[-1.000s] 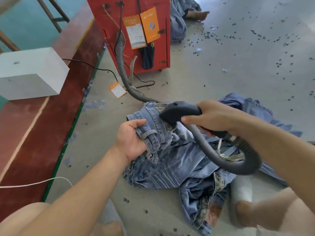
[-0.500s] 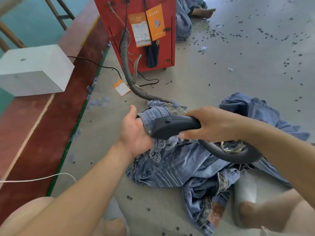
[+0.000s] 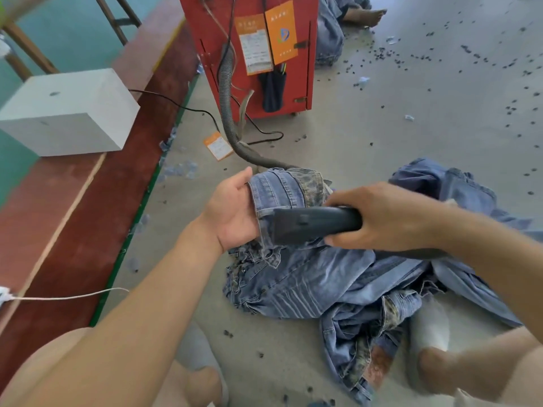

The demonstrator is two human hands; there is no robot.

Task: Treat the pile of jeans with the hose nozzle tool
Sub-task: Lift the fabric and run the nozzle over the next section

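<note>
The nozzle [image 3: 316, 224] lies nearly level, its long axis running from 3 to 9 o'clock, wide mouth at the 9 o'clock end, on or just over the lifted denim. The right hand [image 3: 382, 218] has its fingers wrapped tight round the handle. At 9 o'clock of the mouth, the left hand [image 3: 235, 214] grips a raised fold of the jeans [image 3: 308, 283], thumb on top; the pile itself sprawls on the floor [image 3: 382, 127] toward 5 o'clock. The left hand is nearer the mouth, so the next stroke likely runs toward it.
</note>
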